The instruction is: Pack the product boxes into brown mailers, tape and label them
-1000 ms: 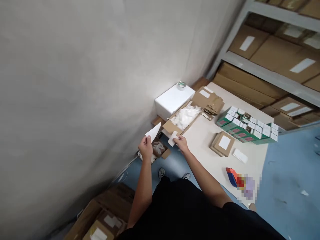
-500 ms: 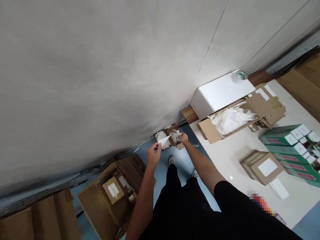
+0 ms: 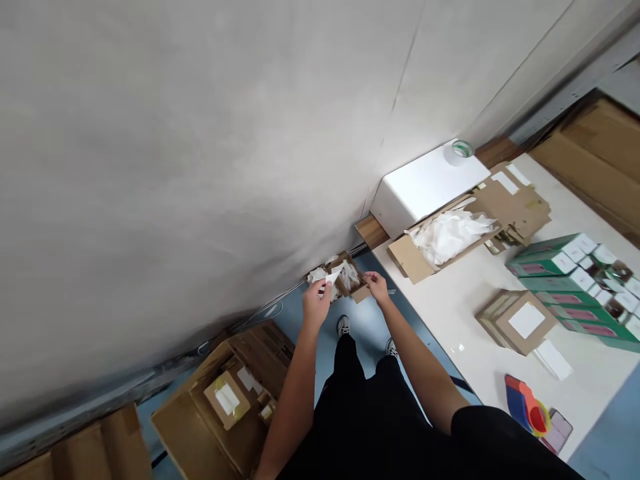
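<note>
My left hand (image 3: 317,303) is closed on a small white piece of paper (image 3: 333,274), held over a little open cardboard box (image 3: 350,280) on the blue floor by the wall. That box is stuffed with crumpled white scraps. My right hand (image 3: 378,287) hovers just right of the box's edge, fingers loosely apart, with nothing visible in them. My shoes (image 3: 343,325) stand right below the box.
A white table (image 3: 470,347) on my right carries an open carton of white wrappers (image 3: 450,235), a white box (image 3: 425,188) with a tape roll (image 3: 461,148), green boxes (image 3: 560,277), flat brown cartons (image 3: 520,321) and a tape dispenser (image 3: 525,408). A big open carton (image 3: 220,400) sits lower left.
My view and both hands swung from the table down to the small floor box. The white slip my right hand held is gone from it; my left hand keeps its paper.
</note>
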{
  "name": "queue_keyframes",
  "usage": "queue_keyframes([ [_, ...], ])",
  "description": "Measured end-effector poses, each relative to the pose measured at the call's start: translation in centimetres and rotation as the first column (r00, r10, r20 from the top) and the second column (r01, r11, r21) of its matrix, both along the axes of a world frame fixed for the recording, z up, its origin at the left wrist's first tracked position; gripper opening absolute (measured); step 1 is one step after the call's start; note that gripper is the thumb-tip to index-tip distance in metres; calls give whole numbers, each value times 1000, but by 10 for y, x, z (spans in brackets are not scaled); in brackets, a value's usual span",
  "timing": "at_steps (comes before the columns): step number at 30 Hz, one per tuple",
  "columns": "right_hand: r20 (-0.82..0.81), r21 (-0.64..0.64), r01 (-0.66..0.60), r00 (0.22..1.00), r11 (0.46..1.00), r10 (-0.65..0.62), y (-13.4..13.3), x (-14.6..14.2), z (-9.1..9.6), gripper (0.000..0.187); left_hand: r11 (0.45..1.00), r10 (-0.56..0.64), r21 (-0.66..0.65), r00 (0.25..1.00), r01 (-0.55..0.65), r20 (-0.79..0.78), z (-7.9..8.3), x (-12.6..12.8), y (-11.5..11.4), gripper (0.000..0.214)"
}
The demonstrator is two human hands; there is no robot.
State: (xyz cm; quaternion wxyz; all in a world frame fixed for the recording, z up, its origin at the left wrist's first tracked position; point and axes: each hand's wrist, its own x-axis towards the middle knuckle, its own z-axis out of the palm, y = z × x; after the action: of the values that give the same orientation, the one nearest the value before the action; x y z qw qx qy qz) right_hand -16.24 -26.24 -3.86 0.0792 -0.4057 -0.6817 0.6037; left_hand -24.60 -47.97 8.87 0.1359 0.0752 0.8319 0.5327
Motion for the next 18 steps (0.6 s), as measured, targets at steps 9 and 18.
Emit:
queue_keyframes([
  [9,-345,-252,126,915,959,-211,15,72,183,46,890,-394,66,835,450,-383,61,44,122,20],
  [18,-397,-326,518,684,791,-612,115,190,242,36,695,-592,-91,496,713,-634,101,149,257,27],
])
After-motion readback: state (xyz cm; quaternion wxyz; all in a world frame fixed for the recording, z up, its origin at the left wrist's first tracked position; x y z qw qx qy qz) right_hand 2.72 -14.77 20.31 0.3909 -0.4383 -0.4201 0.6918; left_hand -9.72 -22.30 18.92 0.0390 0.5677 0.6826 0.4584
